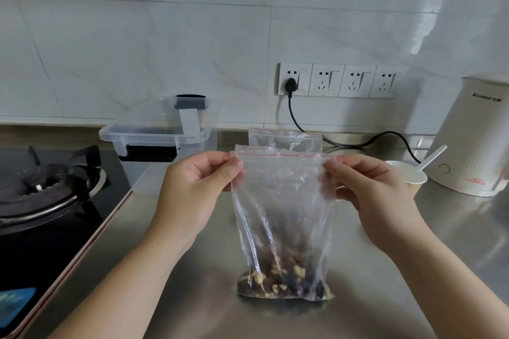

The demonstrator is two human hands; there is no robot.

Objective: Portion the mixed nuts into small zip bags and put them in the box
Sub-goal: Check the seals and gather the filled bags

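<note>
A clear zip bag (pixel 283 201) with a red line along its top stands upright on the steel counter, its bottom filled with mixed nuts (pixel 283 281). My left hand (pixel 192 190) pinches the bag's top left corner. My right hand (pixel 369 195) pinches the top right corner, so the zip edge is stretched flat between them. Behind it lies another empty zip bag (pixel 286 140). A clear plastic box (pixel 154 135) with black latches sits at the back left, its lid on.
A gas hob (pixel 46 187) fills the left side. At the right stand a white kettle (pixel 473 140) and a paper cup (pixel 407 173) with a white spoon (pixel 432 157) in it. A black cord (pixel 303 126) runs from the wall sockets (pixel 338 81) along the back.
</note>
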